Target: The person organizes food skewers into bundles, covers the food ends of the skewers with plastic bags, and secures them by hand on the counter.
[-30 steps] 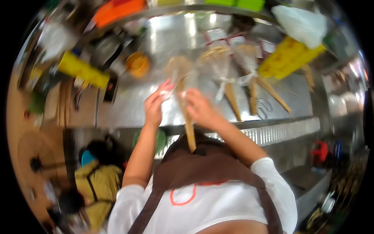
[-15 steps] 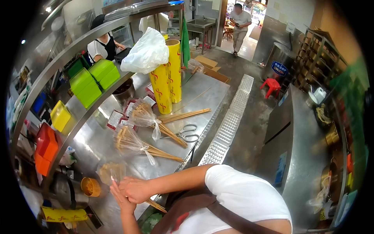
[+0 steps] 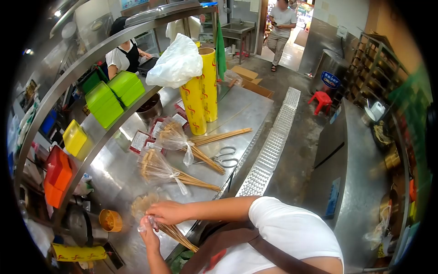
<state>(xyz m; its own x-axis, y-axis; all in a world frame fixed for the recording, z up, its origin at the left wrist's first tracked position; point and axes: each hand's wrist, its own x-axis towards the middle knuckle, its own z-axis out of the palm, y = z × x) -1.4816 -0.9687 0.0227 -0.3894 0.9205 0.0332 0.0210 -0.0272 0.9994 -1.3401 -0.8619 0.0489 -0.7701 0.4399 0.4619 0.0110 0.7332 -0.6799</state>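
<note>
A bundle of skewers (image 3: 181, 238) lies low on the steel table, its food ends inside a clear plastic bag (image 3: 142, 203). My right hand (image 3: 168, 212) is closed on the bag where it gathers around the sticks. Just below, my left hand (image 3: 148, 234) pinches a crumpled piece of the bag's plastic. Further up lie a bagged skewer bundle (image 3: 157, 169) with a knotted bag and another bagged bundle (image 3: 175, 137) behind it. Scissors (image 3: 223, 157) rest beside their sticks.
Yellow rolls (image 3: 196, 105) stand upright, a white plastic bag (image 3: 175, 64) over one. Green boxes (image 3: 105, 105) sit on the raised shelf. A small orange basket (image 3: 111, 220) stands left of my hands. One person (image 3: 124, 57) works across the shelf; another person (image 3: 279, 34) is by the doorway.
My hands have moved slightly apart, and a piece of clear plastic now shows in my left fingers. More of the sticks is visible. The person at the doorway has come closer.
</note>
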